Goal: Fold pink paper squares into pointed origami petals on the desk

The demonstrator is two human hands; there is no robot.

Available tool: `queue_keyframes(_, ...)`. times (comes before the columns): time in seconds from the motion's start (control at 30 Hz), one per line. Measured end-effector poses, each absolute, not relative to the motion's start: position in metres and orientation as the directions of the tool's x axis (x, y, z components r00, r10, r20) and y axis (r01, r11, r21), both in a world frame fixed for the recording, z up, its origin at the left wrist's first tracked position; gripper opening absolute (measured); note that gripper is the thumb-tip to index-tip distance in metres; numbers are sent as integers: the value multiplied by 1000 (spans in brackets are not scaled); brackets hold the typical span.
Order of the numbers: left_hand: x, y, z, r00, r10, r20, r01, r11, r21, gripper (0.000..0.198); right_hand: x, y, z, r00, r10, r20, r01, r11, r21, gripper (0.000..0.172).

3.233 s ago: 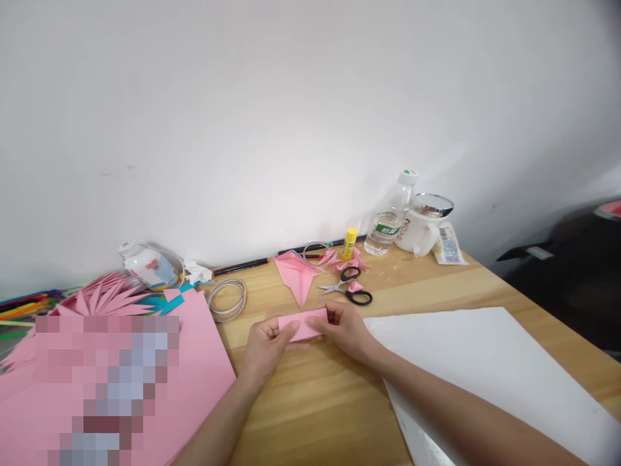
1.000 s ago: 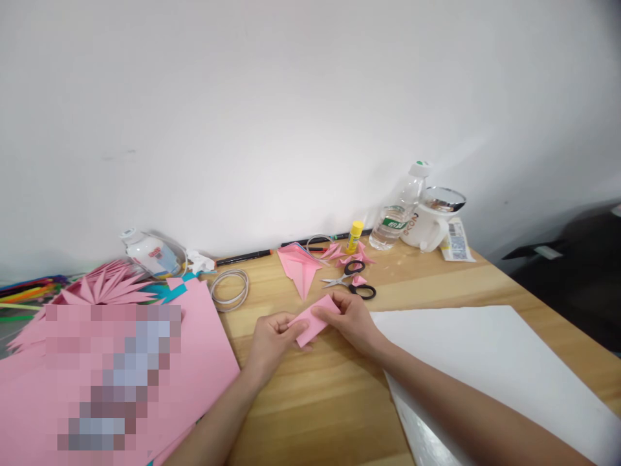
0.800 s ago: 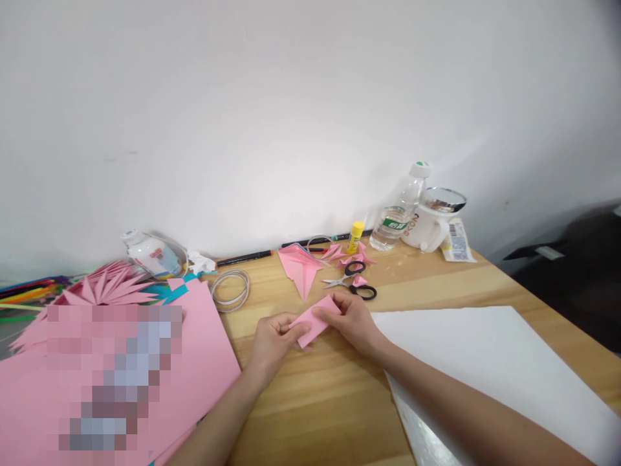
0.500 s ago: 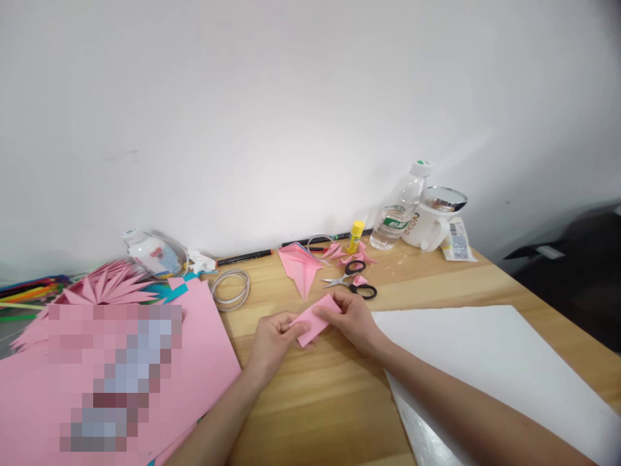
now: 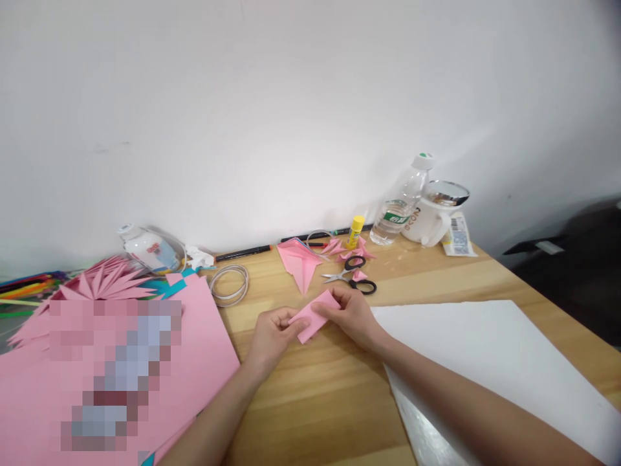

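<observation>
A small folded piece of pink paper [image 5: 313, 318] is held between both hands above the wooden table. My left hand [image 5: 272, 335] pinches its lower left end, thumb on top. At the upper right end, my right hand [image 5: 353, 316] grips it with the thumb pressed on its face; the fingers beneath are partly hidden. Just beyond the hands lie black-handled scissors [image 5: 350, 275], open, and a pointed pink folded paper [image 5: 299, 262]. Small pink folded pieces [image 5: 356, 251] lie around a yellow glue stick [image 5: 356, 232].
Pink sheets [image 5: 208, 362] and a pink fan-folded paper [image 5: 104, 281] cover the left. A coiled cable [image 5: 229, 285] and white bottle [image 5: 150, 249] stay near the wall. A water bottle [image 5: 398, 204] and white mug [image 5: 427, 220] stand back right, behind a white sheet [image 5: 466, 343].
The camera view has shifted slightly, so the scene sits a little higher. Both hands keep hold of the folded pink paper in nearly the same pose.
</observation>
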State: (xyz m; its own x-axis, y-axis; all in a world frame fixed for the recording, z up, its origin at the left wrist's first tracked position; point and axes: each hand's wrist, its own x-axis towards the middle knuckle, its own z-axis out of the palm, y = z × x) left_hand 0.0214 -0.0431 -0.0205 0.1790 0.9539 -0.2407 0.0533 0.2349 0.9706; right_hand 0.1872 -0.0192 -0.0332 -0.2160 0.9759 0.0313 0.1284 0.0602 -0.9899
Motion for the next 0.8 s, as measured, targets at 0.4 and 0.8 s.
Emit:
queue_keyframes(0.4,22,-44,-17,243,969,-43,431,-68,900,32,184,-22,-33,-367,930,32,13,39,-999,22)
queue_keyframes(0.8,21,-51,-10,145,976,162,460,-212,862,33,182,-23,-31,-493,869,-46,-217,-174,-961,29)
